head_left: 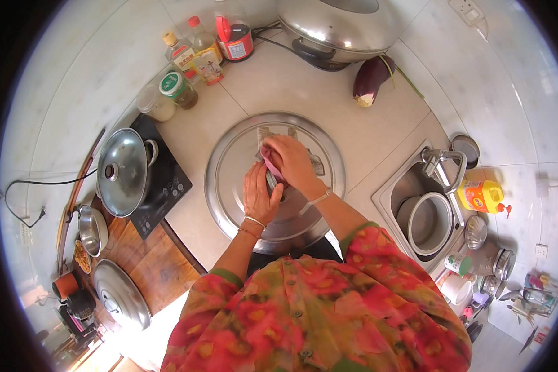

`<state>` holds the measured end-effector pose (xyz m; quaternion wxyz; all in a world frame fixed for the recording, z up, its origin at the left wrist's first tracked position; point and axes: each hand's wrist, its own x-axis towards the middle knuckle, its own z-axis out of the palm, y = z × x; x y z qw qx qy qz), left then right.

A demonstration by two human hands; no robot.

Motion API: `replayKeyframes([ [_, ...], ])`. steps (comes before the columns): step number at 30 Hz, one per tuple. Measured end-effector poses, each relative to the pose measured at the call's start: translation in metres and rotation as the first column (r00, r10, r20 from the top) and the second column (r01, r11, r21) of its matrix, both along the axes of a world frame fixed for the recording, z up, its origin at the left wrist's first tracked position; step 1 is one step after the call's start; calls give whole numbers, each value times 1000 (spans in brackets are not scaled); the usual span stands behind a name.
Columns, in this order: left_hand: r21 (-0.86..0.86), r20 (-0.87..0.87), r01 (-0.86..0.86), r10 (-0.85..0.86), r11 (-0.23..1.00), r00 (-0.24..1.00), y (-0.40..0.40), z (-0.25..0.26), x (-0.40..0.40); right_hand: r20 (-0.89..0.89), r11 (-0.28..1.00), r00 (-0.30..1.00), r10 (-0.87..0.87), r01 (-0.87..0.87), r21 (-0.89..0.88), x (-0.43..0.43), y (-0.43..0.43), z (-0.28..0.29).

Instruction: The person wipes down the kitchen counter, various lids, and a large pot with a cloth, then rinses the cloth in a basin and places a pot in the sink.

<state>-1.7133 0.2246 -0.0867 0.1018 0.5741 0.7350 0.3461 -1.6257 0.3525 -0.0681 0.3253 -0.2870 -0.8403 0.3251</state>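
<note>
A wide round metal tray (223,200) lies on the counter before me, and both of my hands are over its middle. My right hand (289,160) curls around a bunched pink cloth (273,160). From the other side, my left hand (259,193) presses against a small dark grey, striped thing (273,180), its thumb along the near edge. The hands touch or nearly touch, and they hide most of what is between them. Greyish patterned patches (315,162) show on the tray beyond the hands; cloth, paper or reflection, I cannot tell.
To the left, a lidded pot (123,172) stands on a black induction cooktop (167,190). Sauce bottles (181,53) and jars (179,90) line the back left. An eggplant (373,81) lies near a large steel pan (339,28). At right, a sink (400,186) holds a pot (425,223).
</note>
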Motion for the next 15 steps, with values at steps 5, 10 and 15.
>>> replayKeyframes([
  [5,90,38,-29,26,996,999,-2,6,-4,115,997,993,-32,24,72,79,-67,6],
  [10,51,-17,34,-33,998,999,-4,3,-1,170,982,973,-156,134,135,80,-65,3],
  [15,54,14,47,-48,997,999,-1,4,-4,134,975,972,-192,173,143,10,27,-21],
])
